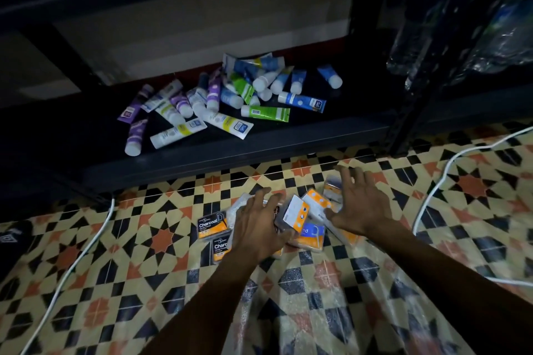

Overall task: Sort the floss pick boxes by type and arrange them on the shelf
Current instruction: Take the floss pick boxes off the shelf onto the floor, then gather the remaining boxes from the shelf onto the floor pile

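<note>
A heap of small floss pick boxes lies on the patterned tile floor in front of a dark low shelf [259,150]. Two black-and-orange "Charcoal" boxes [212,226] lie at the heap's left. Orange-and-white boxes [297,212] and a blue-and-orange one [310,235] lie in the middle and right. My left hand [259,228] rests flat on the left part of the heap, fingers spread. Spread and slightly lifted, my right hand [357,204] hovers over the right side of the heap, its thumb touching an orange-and-white box. Neither hand grips a box.
Several toothpaste tubes [230,101] in blue, green, purple and white lie scattered on the shelf's bottom board. White cables [432,190] run across the floor at right and left [95,236]. Clear plastic packaging [461,23] hangs at upper right. Shiny plastic sheet [302,297] covers the floor near me.
</note>
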